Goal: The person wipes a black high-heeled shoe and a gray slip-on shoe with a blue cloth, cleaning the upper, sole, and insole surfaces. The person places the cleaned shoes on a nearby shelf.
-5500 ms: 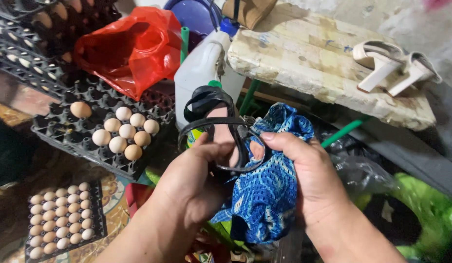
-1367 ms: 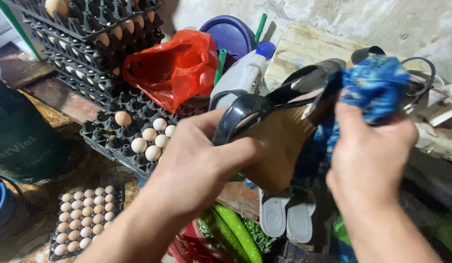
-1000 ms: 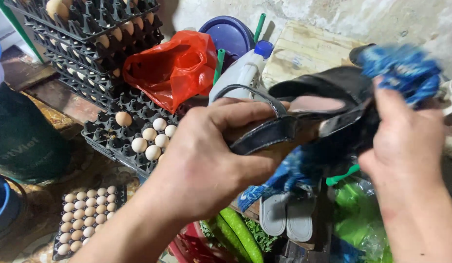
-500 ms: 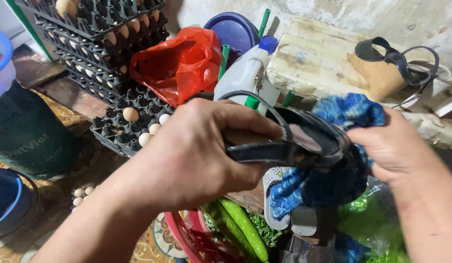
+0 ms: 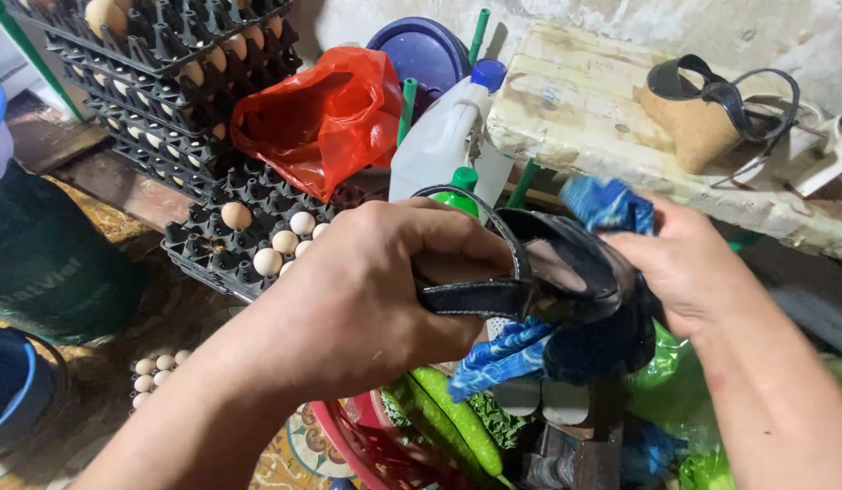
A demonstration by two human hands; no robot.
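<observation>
Head view shows the left hand [image 5: 367,290] gripping a black sandal [image 5: 548,281] by its strap end, while the right hand [image 5: 684,263] presses a blue cloth [image 5: 602,204] against it above the vegetables [image 5: 448,417]. A firm hold and rubbing along the sole should clean evenly.

Egg trays [image 5: 167,82] stack at ten o'clock, a bag [image 5: 321,113] right of them; a sandal [image 5: 707,109] sits on the surface [image 5: 575,100] at two o'clock.
</observation>
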